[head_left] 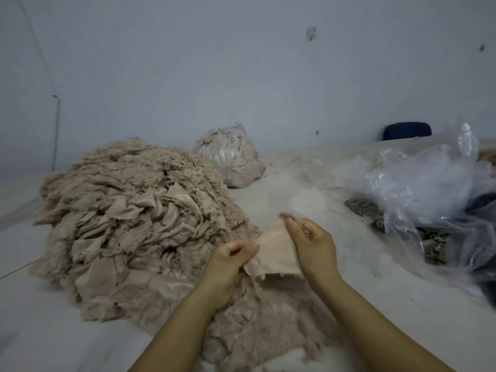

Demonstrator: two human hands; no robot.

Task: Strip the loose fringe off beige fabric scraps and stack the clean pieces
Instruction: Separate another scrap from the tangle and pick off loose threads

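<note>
Both hands, left hand (230, 260) & right hand (308, 247), pinch beige scrap (276, 253); fringe at 12 o'clock: pull gently along edge.

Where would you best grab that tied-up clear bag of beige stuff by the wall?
Probably at the gathered neck on top of the tied bag, coming down from above. The plastic bunches into a narrow twist there, while the body below is round, bulging and slack, giving fingers little to close on.

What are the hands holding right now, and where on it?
One beige fabric scrap: the left hand pinches its left edge, and the right hand pinches its fringed top corner.
</note>
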